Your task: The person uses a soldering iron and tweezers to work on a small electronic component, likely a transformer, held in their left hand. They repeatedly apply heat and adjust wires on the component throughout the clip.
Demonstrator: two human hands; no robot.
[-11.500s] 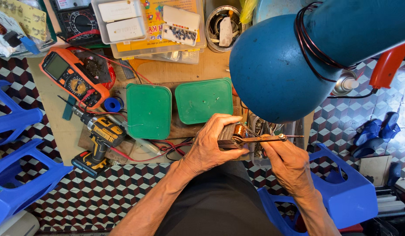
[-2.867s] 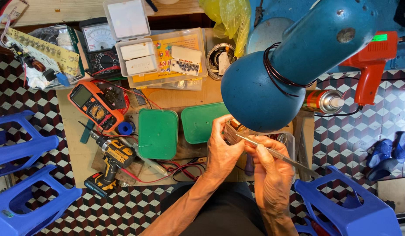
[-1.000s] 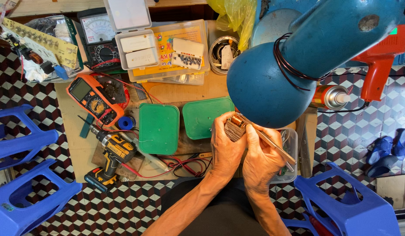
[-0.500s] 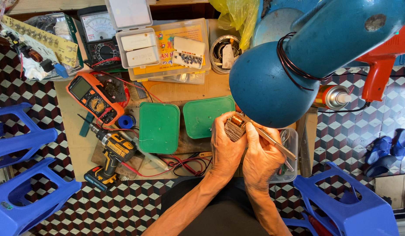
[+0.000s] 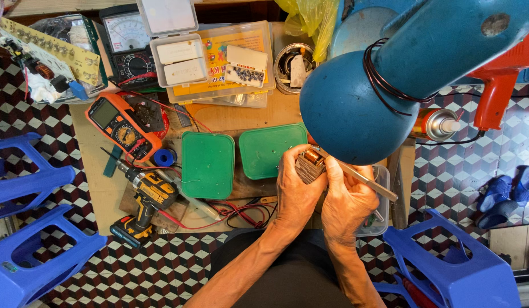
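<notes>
Compared with half a second ago, little shifts: both hands stay pressed together at the right part of the workbench (image 5: 105, 188), and the thin metal tool has barely moved. I read that as steady fine work on the same spot, not a change of step.

Going left to right: the orange multimeter (image 5: 119, 125) sits near the left edge, the yellow cordless drill (image 5: 143, 201) lies toward the near edge, and two green lids (image 5: 207, 164) lie at the middle.

My left hand (image 5: 296, 194) is closed around the small motor core (image 5: 308, 164), copper winding showing at its top, held above the bench just right of the green lids. My right hand (image 5: 347, 205) pinches the thin metal tool (image 5: 361, 179), its tip touching the core's top. The blue lamp head (image 5: 356, 108) hangs just above.
</notes>
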